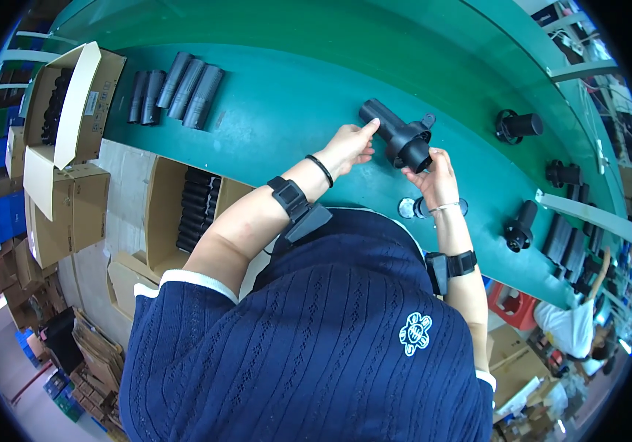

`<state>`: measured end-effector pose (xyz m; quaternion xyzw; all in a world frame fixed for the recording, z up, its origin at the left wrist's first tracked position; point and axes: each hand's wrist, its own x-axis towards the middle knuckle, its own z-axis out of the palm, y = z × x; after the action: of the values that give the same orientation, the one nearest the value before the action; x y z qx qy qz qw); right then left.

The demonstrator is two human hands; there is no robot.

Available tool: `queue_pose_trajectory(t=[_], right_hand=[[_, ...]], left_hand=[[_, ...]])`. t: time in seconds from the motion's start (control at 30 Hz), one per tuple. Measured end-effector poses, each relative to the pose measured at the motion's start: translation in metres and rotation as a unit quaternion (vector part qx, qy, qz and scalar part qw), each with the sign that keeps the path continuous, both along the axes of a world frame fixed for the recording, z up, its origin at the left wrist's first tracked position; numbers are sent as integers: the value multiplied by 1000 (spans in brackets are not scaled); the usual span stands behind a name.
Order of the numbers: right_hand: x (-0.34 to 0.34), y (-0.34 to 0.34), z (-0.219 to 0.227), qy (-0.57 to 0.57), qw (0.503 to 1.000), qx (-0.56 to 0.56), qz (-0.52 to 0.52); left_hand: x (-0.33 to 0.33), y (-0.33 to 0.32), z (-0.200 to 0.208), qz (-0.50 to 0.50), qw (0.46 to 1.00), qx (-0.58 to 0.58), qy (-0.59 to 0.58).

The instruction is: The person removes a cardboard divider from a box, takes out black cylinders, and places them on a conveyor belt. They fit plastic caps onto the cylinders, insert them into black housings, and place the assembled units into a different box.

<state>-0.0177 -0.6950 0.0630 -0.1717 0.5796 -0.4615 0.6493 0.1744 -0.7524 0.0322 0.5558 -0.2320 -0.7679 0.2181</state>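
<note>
Green table (272, 92) spans the upper view. On its left part: five black tubes (188, 88), slanted, lying near one another. On its right part: black flanged cylinders (528, 124), spaced apart. Left of the table: open carton (106, 92), flaps raised, dark parts inside; a brown carton (89, 214) just below it in view. Near the table's front edge: open box (161, 214) holding rows of dark tubes (196, 210). Far left: blue bin (5, 221). Lower left: stacked flat cardboard (99, 353). Lower right: red stool (513, 308); beside it, another person (567, 328) in white, partly visible.
</note>
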Motion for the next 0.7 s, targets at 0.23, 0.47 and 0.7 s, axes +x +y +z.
queue_pose_trajectory(t=[0.23, 0.47, 0.7], right_hand=[[-8, 11, -33, -331, 943, 9, -31], [-13, 10, -34, -397, 918, 14, -6], [-21, 20, -59, -441, 897, -6, 28]], left_hand=[[-9, 3, 22, -21, 943, -271, 191], [-16, 2, 39, -88, 906, -384, 155], [-28, -6, 46, -126, 895, -407, 132]])
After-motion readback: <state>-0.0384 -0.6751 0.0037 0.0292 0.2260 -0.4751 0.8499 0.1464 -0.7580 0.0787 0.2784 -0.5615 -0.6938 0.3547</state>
